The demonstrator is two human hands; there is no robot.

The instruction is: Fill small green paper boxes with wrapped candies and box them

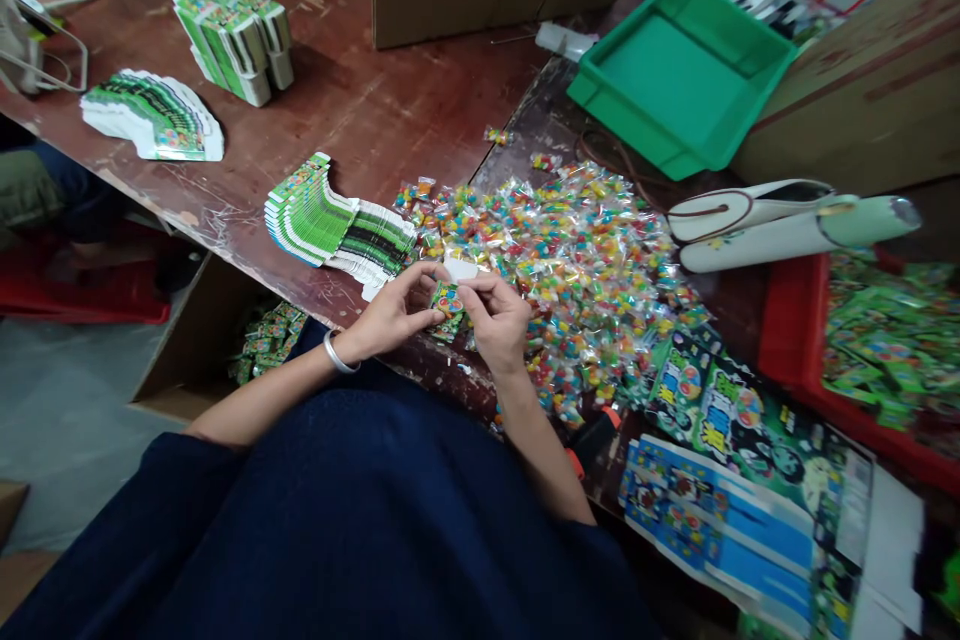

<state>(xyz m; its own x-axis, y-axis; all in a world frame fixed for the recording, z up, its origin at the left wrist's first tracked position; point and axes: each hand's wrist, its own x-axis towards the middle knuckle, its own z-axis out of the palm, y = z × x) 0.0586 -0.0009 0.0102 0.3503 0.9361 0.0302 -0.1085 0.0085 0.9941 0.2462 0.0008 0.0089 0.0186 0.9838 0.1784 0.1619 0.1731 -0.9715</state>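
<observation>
Between my two hands, at the table's near edge, is a small green candy box [447, 302] with a white flap standing up at its top. My left hand [401, 308], with a silver bangle at the wrist, pinches the box's left side. On the other side, the thumb and fingers of my right hand [495, 312] close on the box near the white flap. A fanned row of flat green boxes [322, 225] lies just left of my hands. Beyond and to the right spreads a heap of clear-wrapped colourful candies [570, 260].
Stacked flat boxes [236, 40] and another fan [161, 115] lie at the far left. A green tray [682, 70] stands at the back right, a red crate [799, 330] of green packets at right. Below the left edge is a cardboard box [180, 340]; printed sheets [720, 520] lie right.
</observation>
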